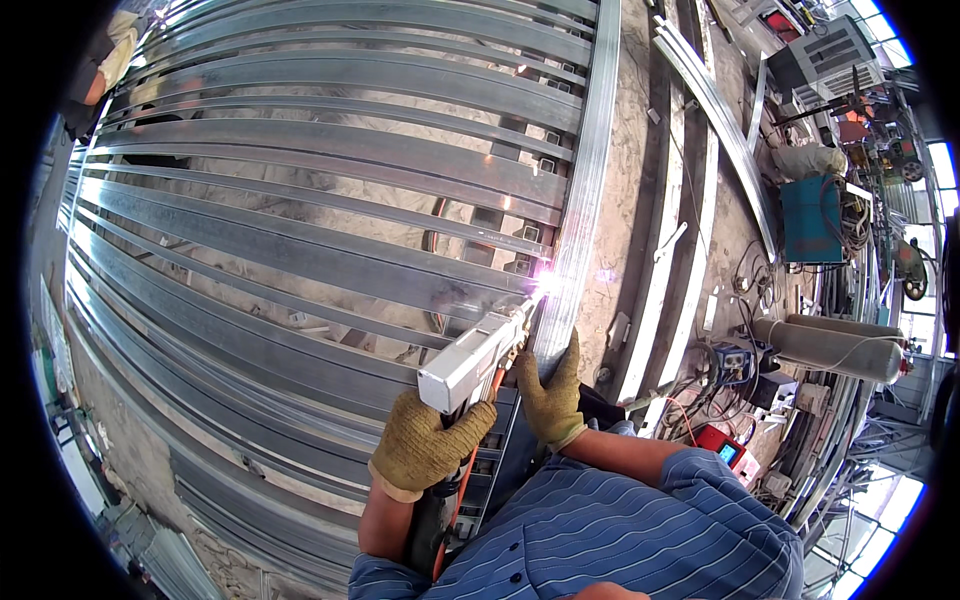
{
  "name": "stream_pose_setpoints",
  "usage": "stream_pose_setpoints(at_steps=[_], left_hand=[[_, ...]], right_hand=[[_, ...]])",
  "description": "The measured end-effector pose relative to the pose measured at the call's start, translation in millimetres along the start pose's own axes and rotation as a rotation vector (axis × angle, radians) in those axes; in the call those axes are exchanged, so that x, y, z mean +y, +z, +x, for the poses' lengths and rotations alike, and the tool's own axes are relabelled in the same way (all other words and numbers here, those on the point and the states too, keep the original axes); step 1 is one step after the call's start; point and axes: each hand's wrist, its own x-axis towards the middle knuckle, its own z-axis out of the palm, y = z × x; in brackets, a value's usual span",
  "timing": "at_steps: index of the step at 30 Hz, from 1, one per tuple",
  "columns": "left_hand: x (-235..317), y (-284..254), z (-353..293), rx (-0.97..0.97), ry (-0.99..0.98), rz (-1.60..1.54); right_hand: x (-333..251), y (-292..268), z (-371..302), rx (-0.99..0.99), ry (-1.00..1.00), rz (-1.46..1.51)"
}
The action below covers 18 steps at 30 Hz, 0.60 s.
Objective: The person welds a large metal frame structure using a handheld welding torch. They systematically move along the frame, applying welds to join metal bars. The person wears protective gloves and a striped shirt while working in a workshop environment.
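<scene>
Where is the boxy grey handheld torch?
Below centre in the head view, the torch is in the yellow-gloved left hand, left of the right hand, its nozzle at a bright violet spark.

Two hands in mustard knitted gloves, one left hand (435, 440) and one right hand (552, 400), are showing with one white boxy handheld welding gun (470, 365) and one violet-white flare (545, 283). Two grey metal cylinders (840, 352), one teal box-shaped machine (811, 222) and one red box with a screen (716, 441) are appearing, while the silver metal bars (592, 150) are defying exact count.
</scene>
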Motion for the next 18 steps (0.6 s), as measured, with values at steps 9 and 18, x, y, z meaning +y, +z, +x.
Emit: stream_pose_setpoints(at_steps=[9,18], left_hand=[[-9.1,0.5,-2.4,0.015,0.050,0.028],[-6.5,-4.0,-6.7,-0.057,0.039,0.041]], right_hand=[[-6.3,2.4,1.2,-0.013,-0.007,0.106],[16.7,-0.5,1.1,0.010,-0.021,0.025]])
